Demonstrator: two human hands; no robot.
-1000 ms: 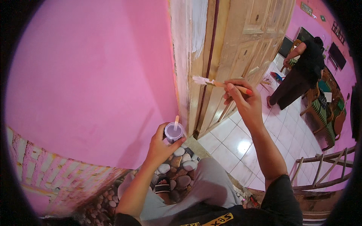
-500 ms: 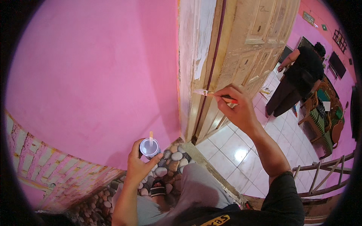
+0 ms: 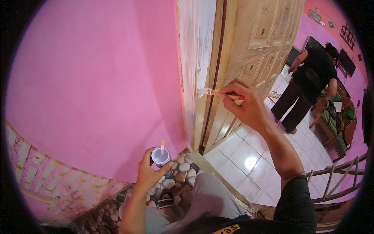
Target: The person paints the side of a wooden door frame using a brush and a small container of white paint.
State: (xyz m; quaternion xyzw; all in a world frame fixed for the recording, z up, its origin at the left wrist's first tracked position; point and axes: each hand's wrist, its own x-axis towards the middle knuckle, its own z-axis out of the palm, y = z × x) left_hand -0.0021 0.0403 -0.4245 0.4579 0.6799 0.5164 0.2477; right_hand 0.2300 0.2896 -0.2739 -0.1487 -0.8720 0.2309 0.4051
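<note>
My right hand point(image 3: 243, 103), in head view, is pinched closed on the brush point(image 3: 214, 92); bristles just left of it, apparently on the door frame point(image 3: 200, 113). White coat point(image 3: 205, 50) above-left of the hand reaches lower than a second ago: less bare wood. Left hand point(image 3: 150, 171), below-left, curls partly open around the paint cup point(image 3: 161, 163), stick point(image 3: 162, 145) inside.

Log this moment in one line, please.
left hand: holding paint cup, stick inside | right hand: holding paintbrush, bristles at door frame | door frame: partly white
</note>
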